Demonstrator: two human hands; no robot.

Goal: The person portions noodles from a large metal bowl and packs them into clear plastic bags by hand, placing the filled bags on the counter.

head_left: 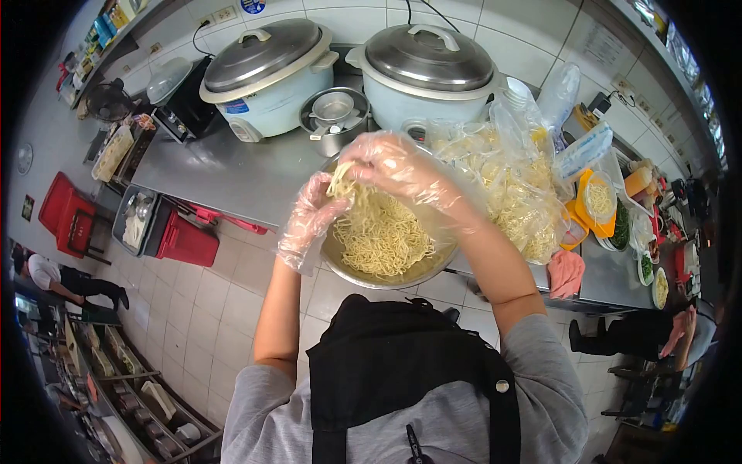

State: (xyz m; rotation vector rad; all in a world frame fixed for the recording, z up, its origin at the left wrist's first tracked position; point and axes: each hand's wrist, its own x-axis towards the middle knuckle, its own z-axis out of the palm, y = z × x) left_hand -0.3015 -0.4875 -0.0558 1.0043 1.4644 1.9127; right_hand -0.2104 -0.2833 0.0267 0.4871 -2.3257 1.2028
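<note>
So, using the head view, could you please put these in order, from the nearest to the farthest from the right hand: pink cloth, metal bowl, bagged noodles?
From the right hand:
1. Metal bowl, directly below the hand.
2. Bagged noodles, on the counter to the right.
3. Pink cloth, farther right, at the counter's front edge.
</note>
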